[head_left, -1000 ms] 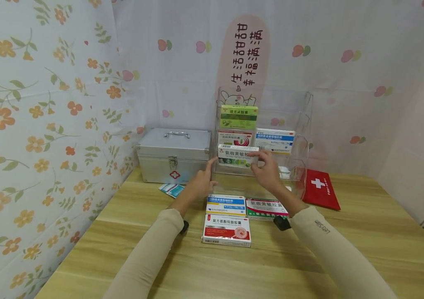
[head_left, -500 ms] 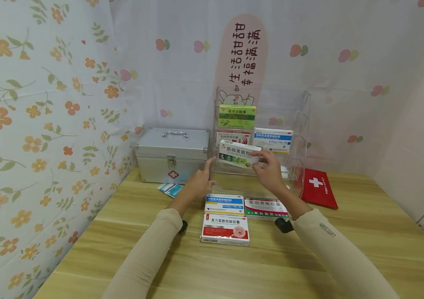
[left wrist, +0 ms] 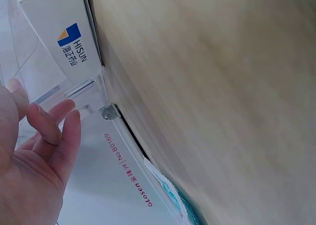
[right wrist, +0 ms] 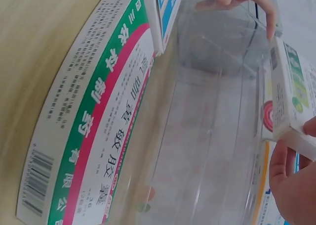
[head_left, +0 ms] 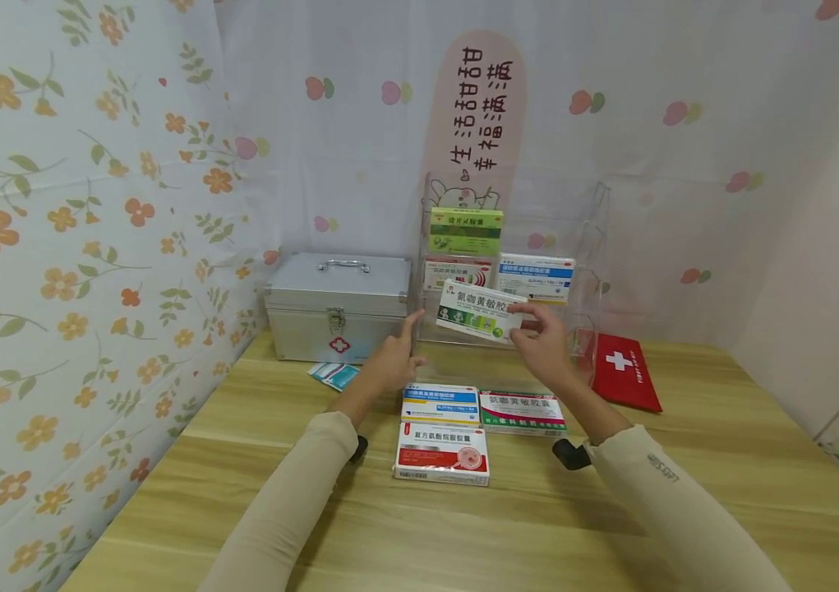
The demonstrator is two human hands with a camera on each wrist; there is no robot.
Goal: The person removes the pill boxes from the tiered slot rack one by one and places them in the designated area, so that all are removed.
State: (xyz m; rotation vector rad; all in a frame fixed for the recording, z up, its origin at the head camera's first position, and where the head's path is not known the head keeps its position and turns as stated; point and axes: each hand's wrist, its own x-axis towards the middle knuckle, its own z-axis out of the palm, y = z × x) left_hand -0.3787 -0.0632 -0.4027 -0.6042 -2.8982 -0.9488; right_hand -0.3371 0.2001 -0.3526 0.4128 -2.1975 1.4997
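Cardboard medicine box (head_left: pixel 480 312) in right hand (head_left: pixel 543 349)

Hidden and cut off
The held box (head_left: pixel 480 312) covers part of the red-and-white box (head_left: pixel 456 271) behind; small print unreadable.

Wooden table (head_left: pixel 685 485) w/ clear acrylic rack (head_left: pixel 589 247) at back centre, metal first-aid case (head_left: pixel 338 308) to its left, red first-aid pouch (head_left: pixel 622 372) to its right; 3 medicine boxes (head_left: pixel 441 454) flat in front of rack, teal packet (head_left: pixel 334 375) beside case
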